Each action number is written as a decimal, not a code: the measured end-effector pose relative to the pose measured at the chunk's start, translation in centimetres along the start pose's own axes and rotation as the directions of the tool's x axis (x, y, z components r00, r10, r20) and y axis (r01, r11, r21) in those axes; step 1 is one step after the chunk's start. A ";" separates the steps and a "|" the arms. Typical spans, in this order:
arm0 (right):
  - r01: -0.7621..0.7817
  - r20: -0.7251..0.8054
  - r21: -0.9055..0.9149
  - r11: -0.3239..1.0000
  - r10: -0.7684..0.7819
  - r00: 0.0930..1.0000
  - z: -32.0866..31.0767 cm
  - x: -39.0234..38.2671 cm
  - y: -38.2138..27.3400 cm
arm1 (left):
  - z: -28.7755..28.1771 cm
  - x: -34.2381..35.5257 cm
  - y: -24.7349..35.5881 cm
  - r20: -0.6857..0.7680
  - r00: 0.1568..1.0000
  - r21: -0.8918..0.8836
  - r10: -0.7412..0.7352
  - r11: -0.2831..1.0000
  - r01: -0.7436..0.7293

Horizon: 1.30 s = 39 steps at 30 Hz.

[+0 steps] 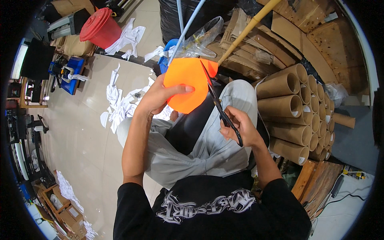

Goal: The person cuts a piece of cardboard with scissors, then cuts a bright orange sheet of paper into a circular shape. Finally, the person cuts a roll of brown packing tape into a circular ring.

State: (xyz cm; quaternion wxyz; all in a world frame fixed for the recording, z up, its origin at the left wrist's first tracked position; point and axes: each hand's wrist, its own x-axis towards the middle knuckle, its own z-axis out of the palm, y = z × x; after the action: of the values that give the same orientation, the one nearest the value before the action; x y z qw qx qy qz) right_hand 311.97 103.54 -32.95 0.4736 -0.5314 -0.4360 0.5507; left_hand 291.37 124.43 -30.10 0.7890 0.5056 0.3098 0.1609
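Observation:
A bright orange sheet (184, 102) with a rounded lower edge is pinched in my left hand (164, 96), thumb lying on its face. My right hand (238, 124) grips black scissors (216, 100) by the handles, the blades reaching up to a cut near the sheet's right side, with a narrow orange flap beyond them. Both hands are over my crossed legs (228, 160) in light grey trousers.
Stacked cardboard tubes (280, 112) stand at right, below flattened cardboard (252, 44) and a yellow pole (240, 36). White scraps (116, 100) litter the tiled floor (80, 140). A red bucket (96, 28), black bag (170, 20) and equipment (36, 60) are farther off.

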 end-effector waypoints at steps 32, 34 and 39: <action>-0.055 0.231 -0.096 0.994 0.076 0.970 -1.9 -0.1 -0.7 | -2.2 -1.4 -0.4 0.166 0.977 0.134 -0.132 0.985 0.111; -0.080 0.221 -0.077 0.994 0.095 0.971 -1.7 -0.1 -0.9 | -2.3 -1.5 -0.5 0.168 0.976 0.147 -0.140 0.982 0.116; -0.087 0.241 -0.058 0.995 0.098 0.965 -1.7 -0.2 -0.7 | -2.1 -1.5 -0.5 0.175 0.975 0.185 -0.139 0.977 0.106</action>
State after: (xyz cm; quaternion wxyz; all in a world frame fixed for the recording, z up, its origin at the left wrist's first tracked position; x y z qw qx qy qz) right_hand 313.76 103.45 -32.28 0.3777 -0.4903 -0.4783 0.6230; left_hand 288.78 124.82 -30.68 0.7757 0.5656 0.2778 0.0359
